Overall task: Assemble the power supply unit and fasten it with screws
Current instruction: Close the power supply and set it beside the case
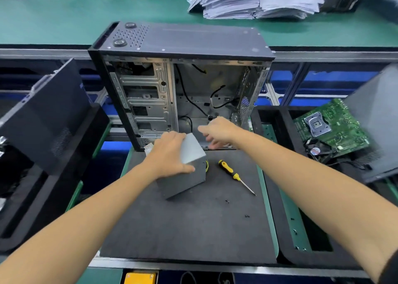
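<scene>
while left hand (170, 154) grips the power supply (189, 165) (tilted), right hand (217, 132) reaches.

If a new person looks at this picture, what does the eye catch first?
The open computer case standing at the mat's far edge, its side off, draws the eye first. Before it, the left hand grips a grey power supply unit, and a yellow screwdriver lies to its right.

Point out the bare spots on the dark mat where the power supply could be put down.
The widest bare patch is the near half of the mat, between the two forearms. Another lies left of the power supply, toward the mat's left edge. The right side is crowded by the screwdriver and loose screws; the far edge by the open case.
</scene>
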Demonstrator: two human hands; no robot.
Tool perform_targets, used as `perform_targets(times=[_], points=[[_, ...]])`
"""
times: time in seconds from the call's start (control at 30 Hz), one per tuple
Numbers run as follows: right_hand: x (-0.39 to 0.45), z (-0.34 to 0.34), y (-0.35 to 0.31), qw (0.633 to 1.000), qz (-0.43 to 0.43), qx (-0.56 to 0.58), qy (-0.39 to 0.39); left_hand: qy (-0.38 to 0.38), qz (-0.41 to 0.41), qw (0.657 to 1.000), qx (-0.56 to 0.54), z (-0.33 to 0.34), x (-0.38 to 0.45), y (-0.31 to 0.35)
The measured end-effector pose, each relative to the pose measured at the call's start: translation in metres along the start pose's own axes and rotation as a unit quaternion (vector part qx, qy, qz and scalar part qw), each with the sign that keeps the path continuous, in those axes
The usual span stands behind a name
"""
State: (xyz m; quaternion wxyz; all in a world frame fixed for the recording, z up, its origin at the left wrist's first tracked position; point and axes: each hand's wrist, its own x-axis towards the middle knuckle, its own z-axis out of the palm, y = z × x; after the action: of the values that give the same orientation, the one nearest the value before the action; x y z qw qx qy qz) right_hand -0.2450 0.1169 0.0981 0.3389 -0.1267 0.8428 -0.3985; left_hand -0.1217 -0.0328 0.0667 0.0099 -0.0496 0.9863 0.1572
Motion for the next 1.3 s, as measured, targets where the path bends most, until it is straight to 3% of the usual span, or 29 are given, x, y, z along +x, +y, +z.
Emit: perform_targets(times=[0.1,0.2,0.43,0.6,0.67,0.77,0.9,0.97,1.03,1.1,1.13,1.2,1.3], points=[[0.003,0.019,0.002,0.996,-0.066,-0.030,-0.050,0.016,0.044,0.999,0.024,0.008,-0.007,-0.007],[0.007,0.031,0.002,0.992,-0.101,-0.053,-0.045,0.025,0.054,0.998,-0.010,0.010,-0.012,-0.011],[0.013,0.033,-0.006,0.998,-0.045,-0.019,-0.030,0.082,-0.115,0.984,-0.111,0.001,-0.015,-0.025],[0.016,0.032,-0.008,0.998,-0.025,-0.017,-0.055,0.034,-0.244,0.909,-0.337,-0.012,-0.001,-0.033],[0.016,0.030,-0.005,0.997,-0.044,-0.020,-0.060,0.023,-0.252,0.897,-0.363,-0.014,0.003,-0.035],[0.014,0.031,-0.005,0.991,-0.099,-0.079,-0.042,0.030,-0.244,0.907,-0.342,-0.010,0.003,-0.038],[0.008,0.034,-0.017,0.940,-0.197,-0.278,0.010,0.055,-0.231,0.914,-0.329,-0.007,0.003,-0.037],[0.003,0.032,-0.028,0.886,-0.225,-0.402,-0.053,0.051,-0.223,0.916,-0.328,-0.008,0.002,-0.036],[-0.004,0.035,-0.039,0.834,-0.196,-0.490,-0.162,0.051,-0.211,0.918,-0.332,-0.009,0.000,-0.037],[-0.008,0.042,-0.041,0.765,-0.205,-0.582,-0.184,0.058,-0.193,0.927,-0.318,-0.010,-0.002,-0.036],[-0.009,0.045,-0.038,0.748,-0.228,-0.600,-0.169,0.059,-0.180,0.935,-0.299,-0.011,-0.003,-0.035],[-0.007,0.047,-0.031,0.768,-0.256,-0.570,-0.138,0.042,-0.132,0.968,-0.207,-0.014,-0.006,-0.034],[-0.004,0.045,-0.028,0.786,-0.261,-0.547,-0.122,-0.073,-0.067,0.993,-0.065,-0.024,-0.013,-0.030]])
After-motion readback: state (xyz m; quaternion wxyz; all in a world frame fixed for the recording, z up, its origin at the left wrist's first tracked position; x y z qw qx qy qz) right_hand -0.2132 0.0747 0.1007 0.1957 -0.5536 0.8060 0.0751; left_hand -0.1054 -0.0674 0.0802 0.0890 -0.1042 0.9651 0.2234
